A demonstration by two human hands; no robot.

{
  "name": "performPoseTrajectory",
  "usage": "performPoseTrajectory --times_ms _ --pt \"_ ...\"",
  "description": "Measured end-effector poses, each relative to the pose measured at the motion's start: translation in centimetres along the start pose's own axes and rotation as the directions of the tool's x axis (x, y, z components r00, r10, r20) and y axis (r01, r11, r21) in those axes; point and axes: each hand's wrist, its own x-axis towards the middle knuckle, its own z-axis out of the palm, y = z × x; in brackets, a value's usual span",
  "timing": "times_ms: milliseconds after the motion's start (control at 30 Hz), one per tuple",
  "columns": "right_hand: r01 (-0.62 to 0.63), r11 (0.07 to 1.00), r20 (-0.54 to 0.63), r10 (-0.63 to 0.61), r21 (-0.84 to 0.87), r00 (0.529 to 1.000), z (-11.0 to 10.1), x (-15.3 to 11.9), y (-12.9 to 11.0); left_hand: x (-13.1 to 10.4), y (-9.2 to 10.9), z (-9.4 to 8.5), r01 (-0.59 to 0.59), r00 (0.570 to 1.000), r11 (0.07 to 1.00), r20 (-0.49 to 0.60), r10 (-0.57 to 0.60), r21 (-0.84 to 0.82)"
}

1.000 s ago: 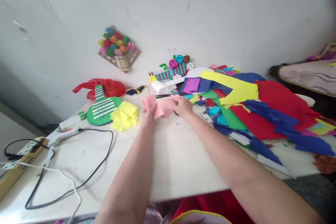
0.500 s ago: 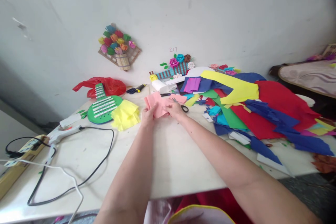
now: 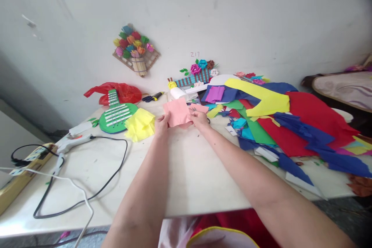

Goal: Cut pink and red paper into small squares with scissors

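Note:
A pink paper square is held up between both hands, over the white table. My left hand pinches its left edge, while my right hand grips the lower right corner. Behind my right hand lies another pink piece; scissors there are mostly hidden, with one black handle loop showing. Yellow crepe paper sits just left of my left hand, overlapping a green guitar-shaped craft with white rolled strips.
Coloured paper is heaped on the right. At the left are a glue gun, its black cord and a power strip. Yellow-black pliers and a red bag lie near the wall.
The pink paper, bunched and layered before, is now spread flatter between the hands. My left hand has moved to its left edge, and the view has shifted slightly.

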Motion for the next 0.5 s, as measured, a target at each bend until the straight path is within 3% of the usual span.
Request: performPoseTrajectory --times_ms 200,500 --pt "-0.016 1.000 -0.030 0.017 0.025 0.999 -0.20 -0.11 -0.05 -0.05 0.32 -0.42 0.050 0.996 0.997 0.069 -0.054 0.057" --pt "-0.028 0.998 -0.009 0.029 0.049 1.000 -0.52 -0.70 -0.78 0.32 -0.11 -0.69 0.071 0.995 0.994 0.059 -0.075 0.080"
